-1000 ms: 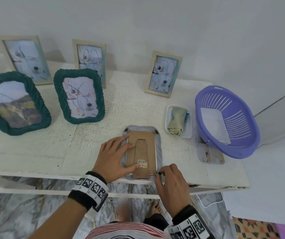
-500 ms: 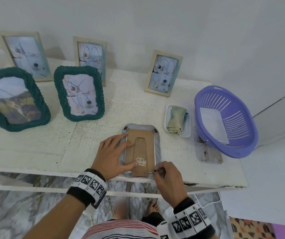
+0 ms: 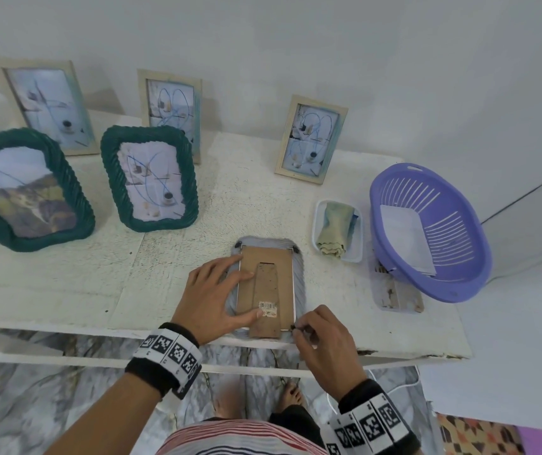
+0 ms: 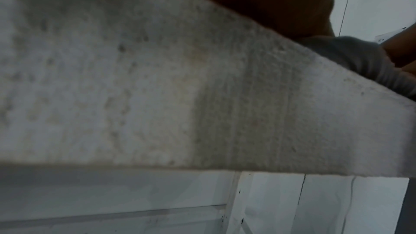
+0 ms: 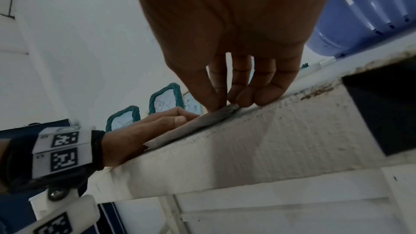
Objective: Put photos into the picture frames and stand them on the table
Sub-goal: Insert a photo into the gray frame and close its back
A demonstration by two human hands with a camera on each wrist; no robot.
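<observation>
while flat left hand (image 3: 212, 298) presses face-down grey woven frame (image 3: 299, 284), right hand (image 3: 323, 344) pinches its small black corner clip (image 3: 293, 327).

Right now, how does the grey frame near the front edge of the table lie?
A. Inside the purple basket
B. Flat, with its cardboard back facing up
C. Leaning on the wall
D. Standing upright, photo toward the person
B: the grey frame lies flat on the table, brown cardboard back up, under both hands.

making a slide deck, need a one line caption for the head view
Left hand steadies a face-down grey frame at the table edge while the right hand pinches its corner clip; five filled frames stand behind.
</observation>
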